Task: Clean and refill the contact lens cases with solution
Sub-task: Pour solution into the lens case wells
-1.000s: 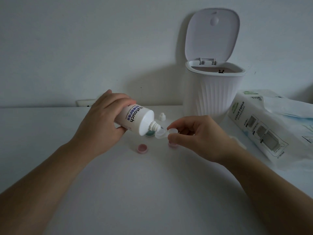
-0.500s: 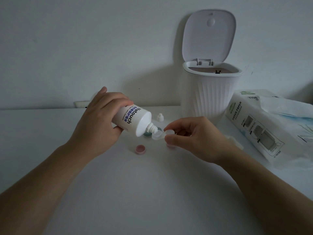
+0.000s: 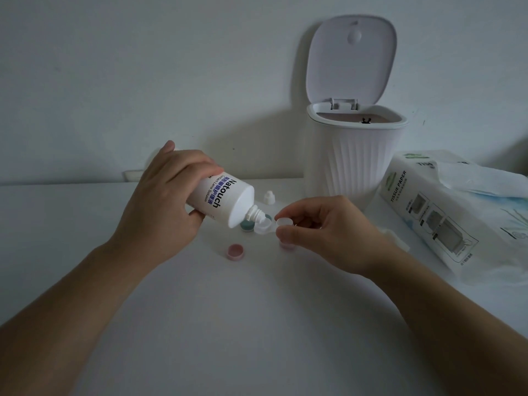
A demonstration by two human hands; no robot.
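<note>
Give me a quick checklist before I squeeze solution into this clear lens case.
1. White solution bottle uncapped, small white cap on the table: ok.
2. Nozzle tilted down over the left well of the clear plastic lens case: ok.
3. Right hand pinching the case by its right well: ok.
4. Left hand gripping the bottle firmly: ok.
5. Well clean and dry inside: cannot tell.
6. Pink round lid and green round lid within reach on the white table: ok.
</note>
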